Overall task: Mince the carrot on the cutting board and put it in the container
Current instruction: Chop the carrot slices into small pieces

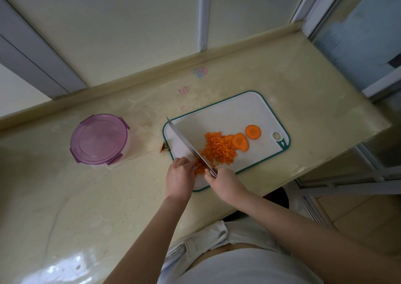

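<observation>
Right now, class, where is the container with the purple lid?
In the head view, the container sits closed on the counter, on the person's left, to the left of the cutting board and apart from it.

The minced carrot (219, 149) lies on the cutting board (238, 114) just beyond the right hand (223, 180), with carrot slices (239, 141) farther right. The knife (188, 144) runs between it and the left hand (180, 175); the container (99, 139) stands well to that hand's left.

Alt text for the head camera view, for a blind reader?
A person's right hand holds a knife over minced carrot on a cutting board, the left hand gripping the pile's edge. Two carrot slices lie whole; a lidded purple container sits left.
</observation>
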### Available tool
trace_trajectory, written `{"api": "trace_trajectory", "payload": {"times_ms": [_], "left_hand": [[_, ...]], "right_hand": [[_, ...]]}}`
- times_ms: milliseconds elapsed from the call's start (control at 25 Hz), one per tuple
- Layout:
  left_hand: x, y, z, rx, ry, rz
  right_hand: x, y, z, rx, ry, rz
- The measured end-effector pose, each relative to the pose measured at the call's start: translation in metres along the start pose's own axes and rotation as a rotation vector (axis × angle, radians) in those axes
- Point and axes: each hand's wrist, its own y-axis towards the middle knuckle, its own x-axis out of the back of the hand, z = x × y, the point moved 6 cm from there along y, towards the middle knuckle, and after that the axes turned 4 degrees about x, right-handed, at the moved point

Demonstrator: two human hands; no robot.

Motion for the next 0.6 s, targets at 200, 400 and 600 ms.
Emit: {"api": "trace_trajectory", "payload": {"times_ms": [200, 400, 600], "left_hand": [[0.004, -0.003, -0.003, -0.004, -0.002, -0.019], [0.003, -0.007, -0.003, 0.009, -0.004, 0.008], [0.003, -0.005, -0.003, 0.018, 0.039, 0.086]], "right_hand": [[0.014, 0.003, -0.004, 0.005, 0.101, 0.041], [0.016, 0.001, -0.003, 0.010, 0.104, 0.026], [0.031, 0.001, 0.001, -0.003, 0.100, -0.054]]}}
